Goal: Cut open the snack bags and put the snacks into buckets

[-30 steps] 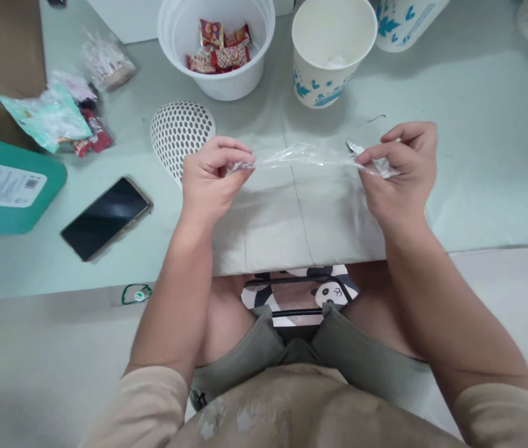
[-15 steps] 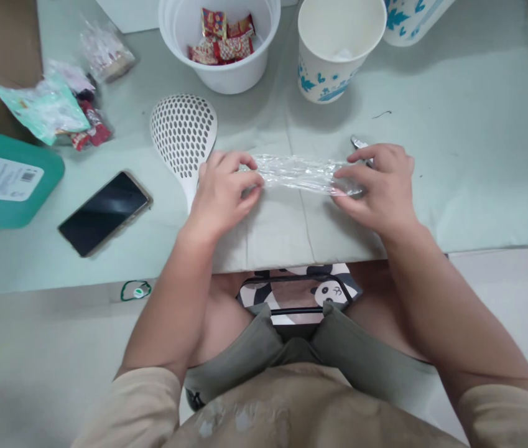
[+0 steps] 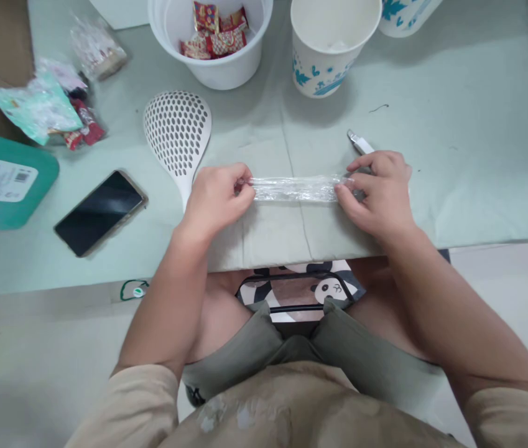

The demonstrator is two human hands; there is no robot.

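A strip of crumpled clear plastic film (image 3: 295, 189) is stretched level between my two hands, just above the table. My left hand (image 3: 221, 196) pinches its left end, fingers curled in. At the other end, my right hand (image 3: 380, 190) grips the film between thumb and fingers. A white slotted skimmer (image 3: 178, 134) lies beside my left hand, its handle partly hidden behind that hand. Just beyond my right fingers lies a small peeler-like tool (image 3: 359, 142) with a white part and metal tip; the rest is covered by the hand.
A white tub (image 3: 226, 73) with red candies and a patterned paper cup (image 3: 319, 71) stand at the back. A phone (image 3: 100, 213), wrapped snack packets (image 3: 40, 109) and a green container (image 3: 35, 177) are at left. The table's front edge is close to my forearms.
The film has gone from loose and wide to a narrower, tauter strip. My left fingers have closed more tightly on its end, and both hands sit slightly nearer the table's front edge.
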